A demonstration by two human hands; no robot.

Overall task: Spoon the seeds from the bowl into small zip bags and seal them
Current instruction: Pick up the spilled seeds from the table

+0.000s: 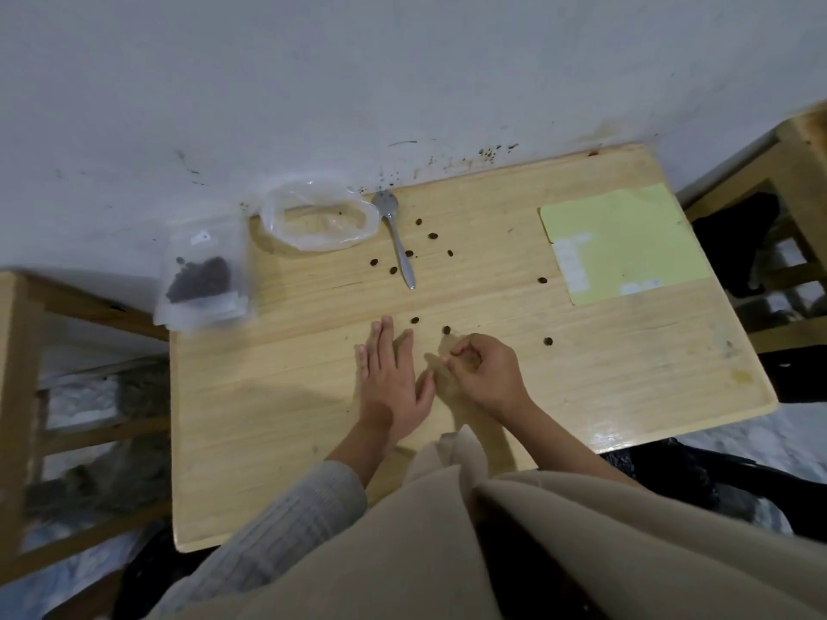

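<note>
Two hands work at the near middle of the wooden counter (277, 440). The left hand (394, 382) lies flat, palm down, fingers straight and pointing away toward the wall. Just beside it, the right hand (485, 373) has its fingers curled, thumb and forefinger tips brought together; whether that grip pinches a seed I cannot tell.

Eleven dark loose seeds (415, 320) lie scattered on the counter: three just beyond the hands, the rest farther out around the spoon.

One metal spoon (398, 241) lies flat, its long axis running near to far, handle tip toward the person, bowl end at the wall.

At the far left, one clear zip bag (203, 279) with a heap of seeds overhangs the counter edge. One empty clear plastic bowl (320, 217) sits by the wall, touching the spoon head. One pale green sheet (626, 239) lies far right.
</note>
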